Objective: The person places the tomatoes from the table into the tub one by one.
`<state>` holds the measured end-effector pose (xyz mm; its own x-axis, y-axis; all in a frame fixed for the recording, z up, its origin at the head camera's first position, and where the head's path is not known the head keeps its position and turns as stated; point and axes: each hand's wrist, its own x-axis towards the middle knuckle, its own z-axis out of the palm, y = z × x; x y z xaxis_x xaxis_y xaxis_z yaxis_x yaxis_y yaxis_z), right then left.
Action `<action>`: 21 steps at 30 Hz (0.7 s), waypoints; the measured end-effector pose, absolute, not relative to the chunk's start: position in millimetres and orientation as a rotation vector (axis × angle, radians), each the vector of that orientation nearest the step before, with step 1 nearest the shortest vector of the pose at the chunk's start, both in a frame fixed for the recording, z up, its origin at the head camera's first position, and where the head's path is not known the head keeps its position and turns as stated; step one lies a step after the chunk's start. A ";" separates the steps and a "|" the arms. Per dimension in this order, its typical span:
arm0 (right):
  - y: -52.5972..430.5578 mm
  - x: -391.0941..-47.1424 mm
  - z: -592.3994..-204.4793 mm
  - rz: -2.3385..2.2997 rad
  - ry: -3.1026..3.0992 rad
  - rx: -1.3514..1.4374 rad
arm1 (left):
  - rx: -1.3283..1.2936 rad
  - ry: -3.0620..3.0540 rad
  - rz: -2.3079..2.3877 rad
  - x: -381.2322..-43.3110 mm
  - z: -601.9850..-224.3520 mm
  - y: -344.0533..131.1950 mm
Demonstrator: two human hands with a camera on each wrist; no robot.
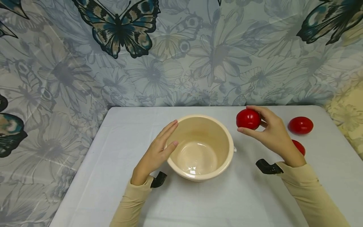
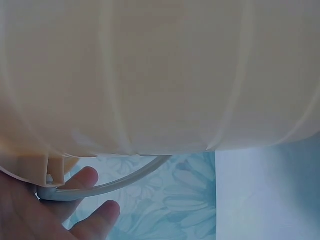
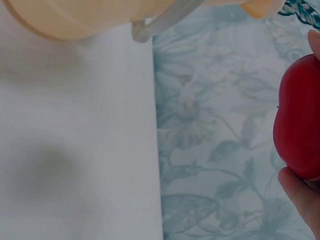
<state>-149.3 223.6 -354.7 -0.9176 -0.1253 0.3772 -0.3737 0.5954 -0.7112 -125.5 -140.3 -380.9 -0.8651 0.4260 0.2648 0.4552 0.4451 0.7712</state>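
A cream plastic bucket (image 1: 202,175) with ribbed sides stands upright in the middle of the white table, and nothing lies inside it. My left hand (image 1: 154,154) rests against the bucket's left rim with its fingers extended. In the left wrist view, fingertips (image 2: 102,217) show beside the bucket's grey bail handle (image 2: 120,182). To the right of the bucket, my right hand (image 1: 269,132) holds a glossy red tomato (image 1: 248,119) above the table, between thumb and fingers. The right wrist view shows that tomato (image 3: 300,117) at its right edge.
Two more tomatoes lie on the right of the table (image 1: 136,201): one tomato (image 1: 300,125) near the back, another tomato (image 1: 299,147) partly hidden behind my right wrist. Butterfly-and-flower patterned fabric (image 1: 181,63) rises behind the table's back edge and along its left side.
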 end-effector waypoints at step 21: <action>198.5 -139.8 -329.3 1.178 -2.432 0.678 | -0.778 -2.636 -1.391 -125.4 -381.6 -138.8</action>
